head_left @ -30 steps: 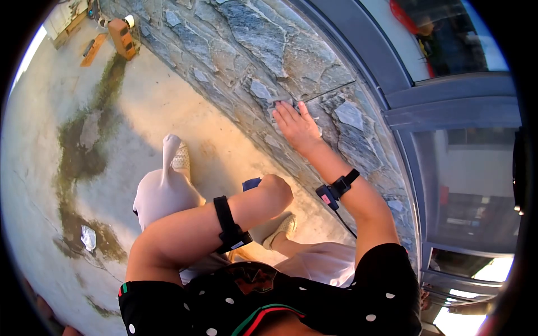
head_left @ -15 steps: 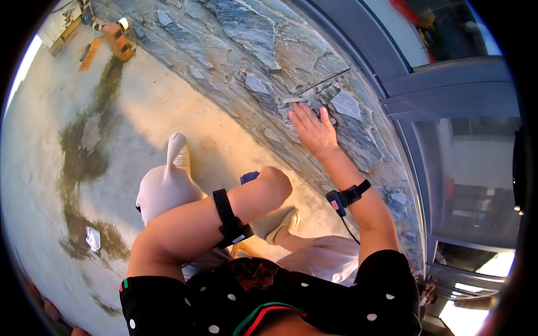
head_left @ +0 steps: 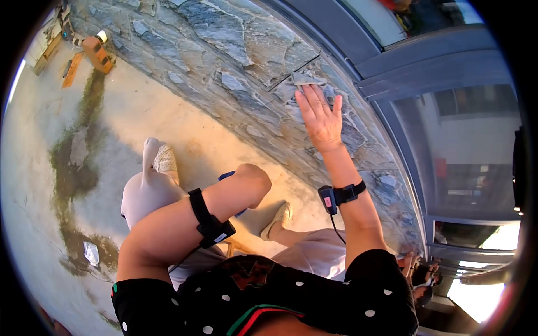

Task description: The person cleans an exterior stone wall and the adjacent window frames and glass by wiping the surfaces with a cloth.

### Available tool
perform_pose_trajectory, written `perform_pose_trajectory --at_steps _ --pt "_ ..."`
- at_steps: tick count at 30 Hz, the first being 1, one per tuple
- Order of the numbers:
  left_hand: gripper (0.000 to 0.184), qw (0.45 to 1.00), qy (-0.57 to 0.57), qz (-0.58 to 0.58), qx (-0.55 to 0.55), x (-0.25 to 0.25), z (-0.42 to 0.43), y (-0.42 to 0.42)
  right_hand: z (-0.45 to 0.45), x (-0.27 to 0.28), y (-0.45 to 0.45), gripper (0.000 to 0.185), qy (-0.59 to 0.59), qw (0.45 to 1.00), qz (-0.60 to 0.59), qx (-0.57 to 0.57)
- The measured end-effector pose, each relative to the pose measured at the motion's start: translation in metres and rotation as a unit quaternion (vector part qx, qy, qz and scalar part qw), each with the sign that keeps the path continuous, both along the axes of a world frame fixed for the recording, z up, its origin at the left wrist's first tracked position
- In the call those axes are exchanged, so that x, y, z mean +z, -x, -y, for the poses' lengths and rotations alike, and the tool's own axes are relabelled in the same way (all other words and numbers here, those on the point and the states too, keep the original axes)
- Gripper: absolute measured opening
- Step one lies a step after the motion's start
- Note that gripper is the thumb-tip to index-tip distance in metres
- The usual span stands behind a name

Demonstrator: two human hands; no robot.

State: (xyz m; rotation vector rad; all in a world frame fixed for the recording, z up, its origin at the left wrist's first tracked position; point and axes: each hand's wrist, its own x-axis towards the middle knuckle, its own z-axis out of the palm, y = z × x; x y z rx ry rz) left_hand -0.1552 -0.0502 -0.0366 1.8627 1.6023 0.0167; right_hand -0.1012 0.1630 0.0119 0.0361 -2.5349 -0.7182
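Note:
My right hand [head_left: 320, 119] lies flat with its fingers stretched out and slightly apart, pressing a grey cloth [head_left: 310, 78] against the stone-clad wall [head_left: 224, 45]. The cloth bunches around and above the fingertips. My left hand [head_left: 253, 182] is bent down at the wrist over the floor between my legs, and its fingers are hidden from view. Part of a blue thing [head_left: 226, 175] shows beside and beneath it; whether the hand grips it I cannot tell. Black straps with small boxes and cables are on both forearms.
An orange-brown brick-like block [head_left: 97, 54] and an orange strip [head_left: 72, 70] with a dark tool lie by the wall's far end. A crumpled white scrap [head_left: 91, 253] is on the concrete floor [head_left: 33, 185]. Grey window frames [head_left: 431, 73] run along the right, above the wall.
My right hand has slid the cloth slightly along the wall, up toward the window frame. My left hand has shifted left in view, as the whole view has turned a little.

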Motion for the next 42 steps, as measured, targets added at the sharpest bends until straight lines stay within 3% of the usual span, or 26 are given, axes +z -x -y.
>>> perform_pose_trajectory --at_steps 6,7,9,10,12,16,18,20,23,29,35,38,42 --pt "0.028 0.998 0.022 -0.047 0.024 0.007 -0.010 0.008 0.020 0.021 0.060 0.047 -0.032 0.999 -0.026 0.011" --pt "0.028 0.998 0.022 -0.049 0.021 0.001 -0.006 0.009 0.016 0.022 0.046 0.047 -0.023 0.999 -0.026 0.001" --pt "0.027 0.990 -0.132 0.032 0.041 -0.013 0.001 0.011 0.002 0.025 0.008 0.047 -0.011 0.999 -0.040 -0.019" --pt "0.027 0.990 -0.133 0.031 0.039 -0.010 -0.001 0.009 -0.008 0.027 -0.019 0.048 -0.008 0.998 -0.053 -0.030" --pt "0.026 0.999 -0.043 -0.003 0.024 -0.001 -0.006 0.006 -0.026 0.029 -0.079 0.054 -0.034 0.995 -0.075 -0.061" --pt "0.028 0.999 0.019 -0.032 -0.009 0.003 -0.007 -0.002 -0.054 0.020 -0.200 0.067 0.027 0.986 -0.043 -0.161" --pt "0.028 0.999 0.019 -0.025 -0.018 0.011 0.001 -0.006 -0.053 0.015 -0.216 0.071 0.041 0.981 -0.032 -0.188" --pt "0.029 0.999 0.017 -0.017 -0.022 0.013 0.004 -0.008 -0.051 0.012 -0.213 0.073 0.072 0.975 -0.031 -0.207" --pt "0.029 0.999 0.006 -0.008 -0.034 0.005 0.005 -0.009 -0.041 0.015 -0.156 0.070 0.060 0.987 -0.035 -0.145" --pt "0.031 1.000 -0.004 -0.006 -0.001 0.001 -0.002 0.002 0.002 0.014 0.014 0.041 -0.039 0.998 -0.036 -0.042" --pt "0.032 0.999 -0.018 -0.038 0.010 0.001 -0.006 0.002 0.016 0.007 0.068 0.049 -0.052 0.996 0.067 0.032" --pt "0.031 0.999 -0.036 -0.028 0.016 -0.001 -0.001 0.002 -0.005 -0.005 0.016 0.051 -0.087 0.987 0.128 0.038" --pt "0.029 0.999 0.010 -0.030 0.006 0.006 0.002 0.003 -0.046 -0.034 -0.103 0.054 -0.132 0.938 0.318 -0.022"
